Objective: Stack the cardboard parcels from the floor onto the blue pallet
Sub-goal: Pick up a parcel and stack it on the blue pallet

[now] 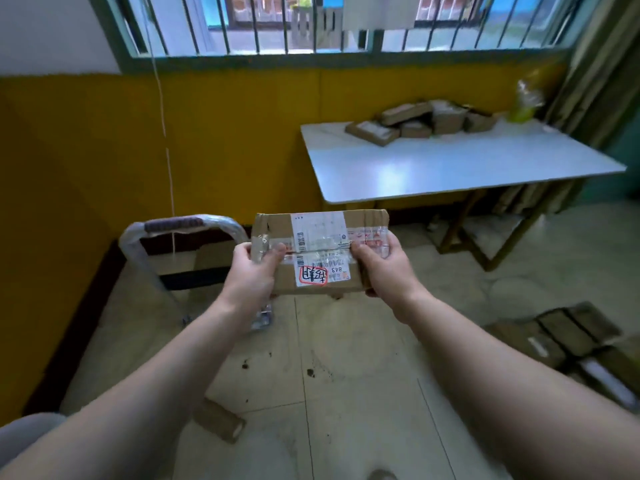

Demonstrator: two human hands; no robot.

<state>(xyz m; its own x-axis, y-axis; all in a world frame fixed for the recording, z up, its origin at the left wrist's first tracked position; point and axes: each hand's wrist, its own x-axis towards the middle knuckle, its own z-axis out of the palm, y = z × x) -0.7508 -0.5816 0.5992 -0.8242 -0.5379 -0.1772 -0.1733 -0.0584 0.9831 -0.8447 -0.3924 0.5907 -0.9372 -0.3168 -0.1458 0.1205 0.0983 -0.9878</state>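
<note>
Cardboard parcel (pixel 318 252), brown, clear tape along its seam, with white shipping labels and a red-bordered sticker bearing handwriting on the upper face. It is held clear of the tiled floor (pixel 346 393) between both hands, roughly level, its long side running across the person's front. Left hand (pixel 254 268) grips the left end: thumb on top over the tape, fingers curled round the edge and underneath. Right hand (pixel 384 268) grips the right end in the same manner, thumb lying by the taped seam, the other fingers wrapped below and mostly out of sight. Both forearms are bare and reach forward. Just behind the parcel's left end stands a hand trolley (pixel 180 226), its bent handle wrapped in plastic film with a dark grip at the top. One small parcel (pixel 218 420) lies on the tiles beside the left forearm. A cluster of floor parcels (pixel 561 334) lies at the right edge, blurred. White folding table (pixel 450 168) stands against the yellow wall (pixel 225 133), well beyond the held parcel to the right. A loose heap of table parcels (pixel 415 121) sits at its far side, and a blurred yellow-green bottle (pixel 526 98) is near the heap. A thin white cord (pixel 166 150) hangs down the wall from the barred window (pixel 311 26).
</note>
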